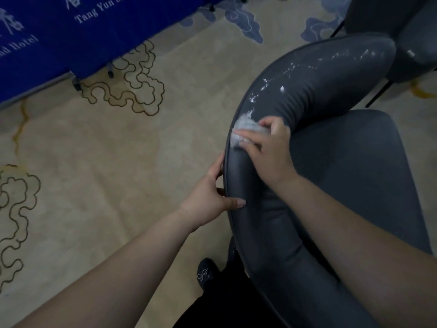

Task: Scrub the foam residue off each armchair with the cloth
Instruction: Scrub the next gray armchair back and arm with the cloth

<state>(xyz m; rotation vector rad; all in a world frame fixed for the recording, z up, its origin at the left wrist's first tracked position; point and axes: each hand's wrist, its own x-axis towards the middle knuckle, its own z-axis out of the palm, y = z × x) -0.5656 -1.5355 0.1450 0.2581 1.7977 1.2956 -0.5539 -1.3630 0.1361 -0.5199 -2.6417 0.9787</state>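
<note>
A dark grey leather armchair [343,162] fills the right of the head view, its curved padded backrest running from bottom centre to upper right. White foam residue [281,78] speckles the top of the backrest beyond my hands. My right hand [267,147] presses a small whitish-grey cloth [243,130] against the backrest's top edge. My left hand [212,197] grips the backrest's outer rim lower down, thumb on top, fingers behind the rim and partly hidden.
A second dark grey armchair [402,24] stands at the upper right, close to the first. A blue banner on a wheeled stand [59,39] spans the upper left. Beige patterned carpet [118,150] lies to the left. My dark shoe [205,273] shows near the chair's base.
</note>
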